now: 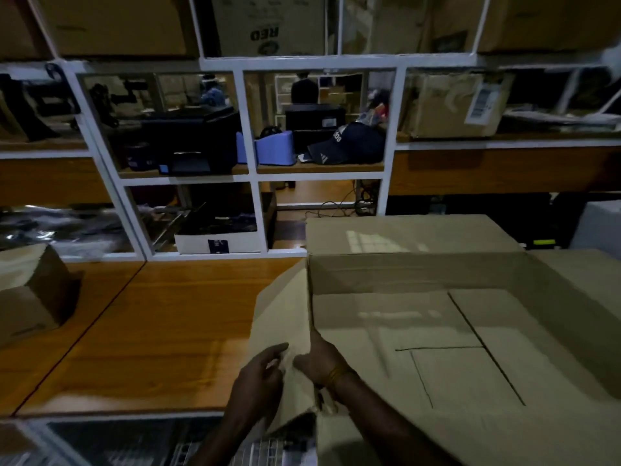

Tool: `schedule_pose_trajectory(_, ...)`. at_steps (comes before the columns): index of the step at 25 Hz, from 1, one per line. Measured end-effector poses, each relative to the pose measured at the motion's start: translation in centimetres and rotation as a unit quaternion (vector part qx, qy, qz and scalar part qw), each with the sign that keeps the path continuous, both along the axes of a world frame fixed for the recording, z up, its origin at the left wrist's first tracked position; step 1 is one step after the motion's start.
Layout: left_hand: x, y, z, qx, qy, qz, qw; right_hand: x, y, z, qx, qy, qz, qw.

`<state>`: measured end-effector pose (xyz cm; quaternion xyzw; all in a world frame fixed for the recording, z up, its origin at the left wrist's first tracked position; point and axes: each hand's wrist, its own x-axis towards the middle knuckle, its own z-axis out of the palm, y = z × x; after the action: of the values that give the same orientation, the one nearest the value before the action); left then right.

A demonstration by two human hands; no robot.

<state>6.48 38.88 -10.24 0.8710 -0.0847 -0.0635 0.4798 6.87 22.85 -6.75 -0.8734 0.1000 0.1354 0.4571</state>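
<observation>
Box: a large, shallow, brown cardboard box [437, 331] stands with its opening facing up. Its long axis seems to run left to right across the view, though the right end is cut off.
Box position: it rests on the right part of the orange-brown wooden worktop [151, 331], and its near left corner overhangs the front edge.
Flap: the box's left side flap [282, 317] splays outward and down from the left wall, its long axis running from the near corner to the far one.
Left hand: the left hand [260, 375] is just outside the box's near left corner, its curled fingers pinching the flap's crumpled lower part.
Right hand: the right hand [319, 361] is clamped on the fold where the flap meets the left wall, just beside the left hand.
Left of box: a smaller brown cardboard carton [30, 297] sits well apart.
Behind box: a white metal shelf frame [248, 129] holds a dark cap [349, 142].
</observation>
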Motion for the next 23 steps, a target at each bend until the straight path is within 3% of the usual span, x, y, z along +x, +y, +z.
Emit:
schedule_pose_trajectory(4, 1.8, 2.5, -0.3, 0.109, -0.082, -0.188, 0.973, -3.6, 2.2, 0.9, -0.053, 0.009, -0.004, 0.999)
schedule_pose_trajectory(8, 3.9, 3.2, 1.7, 0.207, -0.194, -0.336, 0.898, -8.9, 4.2, 1.7, -0.111, 0.004, -0.036, 0.993)
schedule_pose_trajectory(11, 6.0, 2.8, 3.1, 0.275, -0.172, -0.403, 0.856, -12.6, 5.3, 2.3, -0.167, 0.01, -0.054, 0.984)
schedule_pose_trajectory(17, 9.1, 4.1, 4.4, 0.305, -0.159, -0.396, 0.851, -18.3, 7.2, 2.1, -0.286, -0.007, -0.086, 0.954)
schedule_pose_trajectory(23, 1.3, 7.9, 3.6, 0.227, -0.153, -0.327, 0.904, -24.0, 8.1, 1.2, -0.296, -0.039, -0.093, 0.95)
